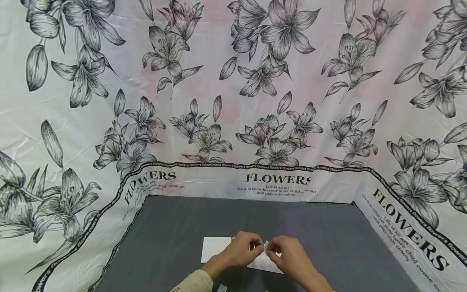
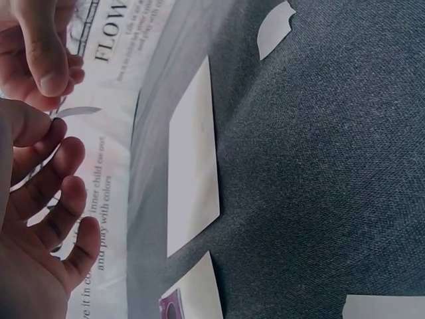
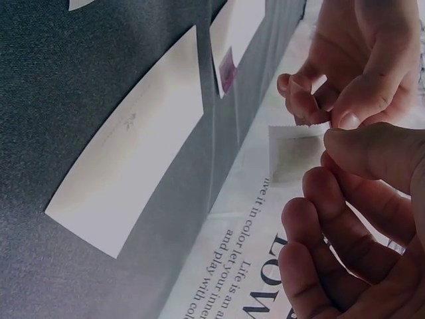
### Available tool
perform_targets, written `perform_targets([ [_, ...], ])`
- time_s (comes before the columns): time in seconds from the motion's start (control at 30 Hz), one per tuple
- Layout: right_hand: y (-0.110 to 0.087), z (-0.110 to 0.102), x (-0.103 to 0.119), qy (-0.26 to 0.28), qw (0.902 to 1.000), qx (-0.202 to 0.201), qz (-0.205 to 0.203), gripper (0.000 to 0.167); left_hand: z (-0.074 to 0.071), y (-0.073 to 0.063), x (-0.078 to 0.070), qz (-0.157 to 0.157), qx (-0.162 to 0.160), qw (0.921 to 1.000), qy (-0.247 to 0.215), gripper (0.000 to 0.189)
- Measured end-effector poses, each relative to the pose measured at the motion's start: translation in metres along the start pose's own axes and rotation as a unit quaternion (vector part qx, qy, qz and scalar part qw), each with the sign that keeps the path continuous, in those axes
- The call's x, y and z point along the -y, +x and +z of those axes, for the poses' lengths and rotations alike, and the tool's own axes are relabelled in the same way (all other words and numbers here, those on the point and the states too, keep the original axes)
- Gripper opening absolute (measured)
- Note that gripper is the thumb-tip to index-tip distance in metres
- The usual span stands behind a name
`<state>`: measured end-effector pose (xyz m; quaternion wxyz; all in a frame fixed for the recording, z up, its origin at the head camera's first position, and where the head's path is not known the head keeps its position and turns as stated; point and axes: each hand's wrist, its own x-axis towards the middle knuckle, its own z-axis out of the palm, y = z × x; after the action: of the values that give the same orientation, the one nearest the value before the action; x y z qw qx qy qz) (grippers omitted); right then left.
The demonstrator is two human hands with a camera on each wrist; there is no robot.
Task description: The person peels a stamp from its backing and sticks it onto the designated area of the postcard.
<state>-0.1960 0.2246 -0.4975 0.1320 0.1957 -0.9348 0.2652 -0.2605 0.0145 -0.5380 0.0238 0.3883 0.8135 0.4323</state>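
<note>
A small white stamp (image 3: 297, 156) with toothed edges is held up between both hands. The thumb and forefinger of my right hand (image 1: 290, 253) pinch it near one corner. My left hand (image 1: 242, 249) pinches at the same corner, its fingertips right against those of the right. In the left wrist view the stamp (image 2: 80, 111) shows as a thin curved sliver. Below the hands lies a blank-looking white envelope (image 3: 133, 146) with a small faint print on it. To its left, a second white envelope (image 1: 215, 248) carries a purple stamp (image 2: 171, 306) at its corner.
White paper scraps lie on the dark grey table (image 1: 175, 227): a curved-edged scrap (image 2: 273, 32), a white strip (image 2: 385, 307) and a scrap (image 1: 222, 288) at the near edge. A flower-printed white cloth (image 1: 219, 182) rises at the back and sides.
</note>
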Motion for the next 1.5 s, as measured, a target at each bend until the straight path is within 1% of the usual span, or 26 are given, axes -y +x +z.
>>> perform_targets([
  [0.17,0.001,0.0042,-0.0008,0.005,1.0,-0.005,0.002,0.021,0.0,0.0003,0.0008,0.001,0.003,1.0,-0.007,0.016],
  [0.33,0.0008,0.0078,0.0,0.01,0.9997,-0.02,-0.01,0.019,0.0005,0.0007,0.0026,0.0,0.01,0.9998,-0.015,0.016],
  [0.7,0.0006,0.0093,0.0016,0.012,0.9991,-0.036,-0.019,0.02,-0.002,0.0001,-0.0011,-0.01,0.015,0.9995,-0.024,0.018],
  [1.0,-0.0003,0.0081,0.0013,0.008,0.9998,-0.02,0.001,0.019,-0.0009,-0.0001,0.0039,0.0,0.012,0.9996,-0.026,0.019],
  [1.17,-0.0017,0.0067,0.0022,0.012,0.9995,-0.018,0.022,0.021,-0.0007,-0.0001,0.0061,-0.011,0.005,0.9995,-0.03,0.014],
  [1.3,-0.003,0.0052,0.0025,0.021,0.9991,-0.019,0.03,0.02,-0.0007,0.0006,0.0074,-0.023,-0.003,0.9992,-0.033,0.011],
  [1.5,-0.0023,0.0027,0.0012,0.044,0.9982,-0.015,0.037,0.018,-0.0007,0.0004,0.0078,-0.021,-0.016,0.9991,-0.034,0.01],
])
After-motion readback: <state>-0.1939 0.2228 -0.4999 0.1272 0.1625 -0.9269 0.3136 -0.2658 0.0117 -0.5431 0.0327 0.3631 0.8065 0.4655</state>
